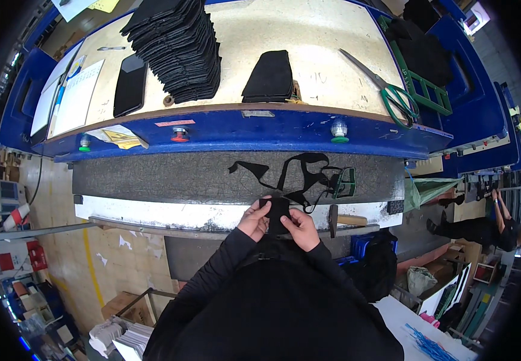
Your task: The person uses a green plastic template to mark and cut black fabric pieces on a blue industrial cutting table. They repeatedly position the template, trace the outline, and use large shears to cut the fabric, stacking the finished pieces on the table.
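Observation:
Close in front of my body, a small black cut piece of flat material [278, 215] is held between both hands. My left hand [254, 219] pinches its left edge, thumb on top. On its right edge my right hand [301, 229] closes with the thumb pressed on the face. Just beyond lie black offcut strips [305, 174] on the dark scuffed cutting surface [170, 177], beside a green-edged cutting die [346, 183]. A hammer with a wooden handle [352, 220] rests right of my right hand.
On the pale upper table stand a tall stack of black pieces [179, 54], a shorter stack [269, 77], a phone [130, 85] and large green-handled scissors [387, 90]. A blue machine beam [212, 133] with buttons crosses ahead. Another person [483, 231] is at far right.

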{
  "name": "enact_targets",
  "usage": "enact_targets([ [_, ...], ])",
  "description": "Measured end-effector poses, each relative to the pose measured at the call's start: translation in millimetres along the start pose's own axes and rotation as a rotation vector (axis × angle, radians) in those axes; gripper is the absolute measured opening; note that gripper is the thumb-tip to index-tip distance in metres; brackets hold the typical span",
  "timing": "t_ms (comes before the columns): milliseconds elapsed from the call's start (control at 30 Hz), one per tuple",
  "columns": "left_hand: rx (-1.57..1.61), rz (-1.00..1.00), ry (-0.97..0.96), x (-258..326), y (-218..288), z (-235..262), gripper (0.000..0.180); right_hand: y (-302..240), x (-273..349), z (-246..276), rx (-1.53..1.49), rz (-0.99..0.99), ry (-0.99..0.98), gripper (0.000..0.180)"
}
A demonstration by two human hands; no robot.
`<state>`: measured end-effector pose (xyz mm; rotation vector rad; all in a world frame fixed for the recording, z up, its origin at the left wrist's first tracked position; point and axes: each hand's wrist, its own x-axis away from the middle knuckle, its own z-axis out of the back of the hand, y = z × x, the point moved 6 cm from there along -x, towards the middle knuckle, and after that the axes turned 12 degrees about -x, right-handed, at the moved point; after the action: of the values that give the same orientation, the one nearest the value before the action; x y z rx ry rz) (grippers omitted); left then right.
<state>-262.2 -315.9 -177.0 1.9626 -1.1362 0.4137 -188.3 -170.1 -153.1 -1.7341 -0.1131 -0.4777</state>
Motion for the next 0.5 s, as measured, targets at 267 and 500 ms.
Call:
enact_targets([
  [267,-0.644,-0.351,-0.117,-8,35,-23,0.028,-100,38,16,0.545,0.191,0.109,0.025],
  [500,-0.483,-0.045,-0.398,-3,16,-62,0.038,-78,17,18,0.245,0.125,0.127,0.027],
])
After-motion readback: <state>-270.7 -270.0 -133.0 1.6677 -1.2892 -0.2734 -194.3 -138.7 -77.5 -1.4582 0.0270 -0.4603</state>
